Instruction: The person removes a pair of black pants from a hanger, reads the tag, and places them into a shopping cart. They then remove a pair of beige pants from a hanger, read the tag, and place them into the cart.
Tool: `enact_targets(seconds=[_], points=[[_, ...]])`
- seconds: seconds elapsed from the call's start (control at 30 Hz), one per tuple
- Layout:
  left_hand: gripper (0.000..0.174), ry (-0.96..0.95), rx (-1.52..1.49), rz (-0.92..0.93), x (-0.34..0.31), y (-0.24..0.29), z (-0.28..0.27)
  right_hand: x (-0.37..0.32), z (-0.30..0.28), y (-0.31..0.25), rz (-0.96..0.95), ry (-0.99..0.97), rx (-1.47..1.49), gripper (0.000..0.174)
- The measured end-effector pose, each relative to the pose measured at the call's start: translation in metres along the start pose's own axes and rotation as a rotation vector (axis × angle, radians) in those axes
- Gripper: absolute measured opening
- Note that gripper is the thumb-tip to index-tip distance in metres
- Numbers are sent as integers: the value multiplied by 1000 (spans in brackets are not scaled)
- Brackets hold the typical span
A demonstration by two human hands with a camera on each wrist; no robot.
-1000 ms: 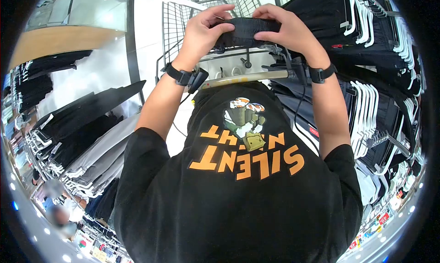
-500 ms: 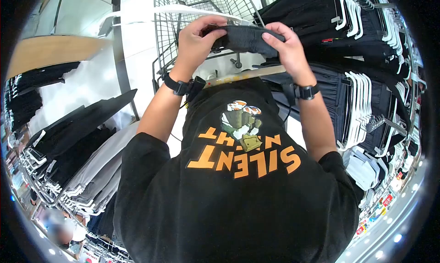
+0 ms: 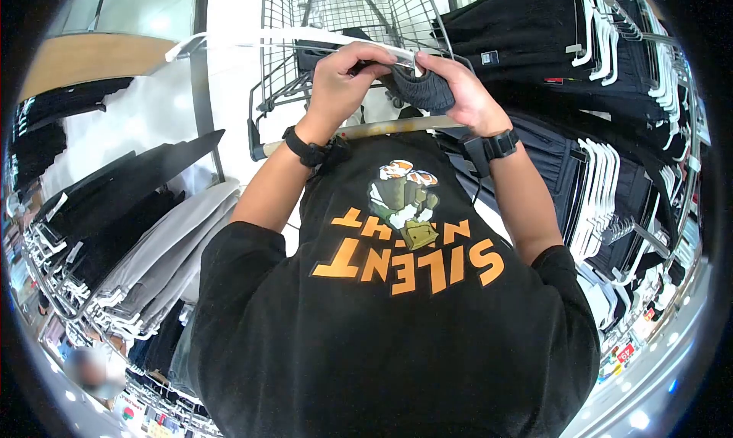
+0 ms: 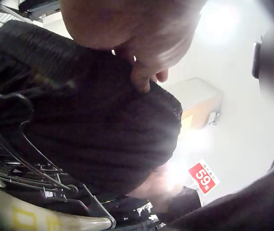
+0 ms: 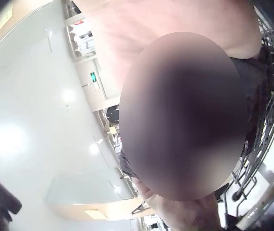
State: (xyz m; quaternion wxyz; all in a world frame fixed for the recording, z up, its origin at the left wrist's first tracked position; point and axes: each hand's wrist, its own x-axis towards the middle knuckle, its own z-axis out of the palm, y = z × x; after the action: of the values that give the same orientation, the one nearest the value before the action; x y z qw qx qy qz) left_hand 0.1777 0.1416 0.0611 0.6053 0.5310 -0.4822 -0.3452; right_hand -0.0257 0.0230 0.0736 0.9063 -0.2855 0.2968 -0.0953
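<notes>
Both hands hold a black garment with a gathered elastic waistband (image 3: 426,94), in front of the chest. My left hand (image 3: 342,85) pinches the waistband's left part between thumb and fingers. On the other side, my right hand (image 3: 472,98) grips the waistband, its thumb at the top edge and the other fingers mostly hidden behind the cloth. A white clip hanger (image 3: 305,33) stretches leftward from the hands, one end right at the waistband between the thumbs. In the left wrist view the dark cloth (image 4: 89,115) hangs in folds below the fingers.
A wire shopping cart (image 3: 359,10) with a pale handle bar (image 3: 382,127) stands in front of the body. Dark trousers (image 3: 504,56) on white hangers fill racks at the right. More black and grey trousers (image 3: 164,243) hang at the left. A red price sign (image 4: 203,178) shows behind.
The stretch of waistband between the hands has shortened and bunched. My right hand has turned and come closer to the left. The white hanger's end now shows at the waistband.
</notes>
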Motion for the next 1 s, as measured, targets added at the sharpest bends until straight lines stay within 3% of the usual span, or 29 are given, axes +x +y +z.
enact_targets(seconds=[0.07, 0.27, 0.33, 0.43, 0.5, 0.53, 0.63, 0.67, 0.8, 0.87, 0.93, 1.0], points=[[18, 6, 12, 0, 1, 1, 1, -5, 13, -7, -203, 136, -235, 29], [27, 19, -73, -12, -14, -8, 4, -9, 17, -24, -514, 204, -623, 30], [29, 10, -22, -32, -18, -5, 2, -17, 29, -34, -721, 249, -1139, 34], [32, -107, 37, -155, -17, 21, -8, -17, 32, -42, -791, 260, -1234, 39], [39, -346, 523, 73, -12, 38, -26, -19, 34, -46, -841, 265, -1351, 40], [39, -350, 519, 73, -8, 49, -26, -19, 33, -45, -838, 270, -1351, 40], [51, -173, 595, 466, 19, 84, -19, -18, 33, -45, -893, 249, -1403, 39], [51, -170, 594, 467, 28, 80, -14, -22, 38, -46, -884, 234, -1430, 39], [63, -361, 675, 625, 63, 58, -8, -30, 40, -46, -906, 231, -1450, 38], [58, -629, 164, 41, 61, 58, -5, -34, 38, -49, -931, 229, -1433, 38], [53, -608, 72, 23, 62, 55, -1, -38, 36, -48, -953, 223, -1407, 37], [51, -625, 3, -110, 66, 59, 0, -40, 37, -50, -966, 233, -1455, 36]])
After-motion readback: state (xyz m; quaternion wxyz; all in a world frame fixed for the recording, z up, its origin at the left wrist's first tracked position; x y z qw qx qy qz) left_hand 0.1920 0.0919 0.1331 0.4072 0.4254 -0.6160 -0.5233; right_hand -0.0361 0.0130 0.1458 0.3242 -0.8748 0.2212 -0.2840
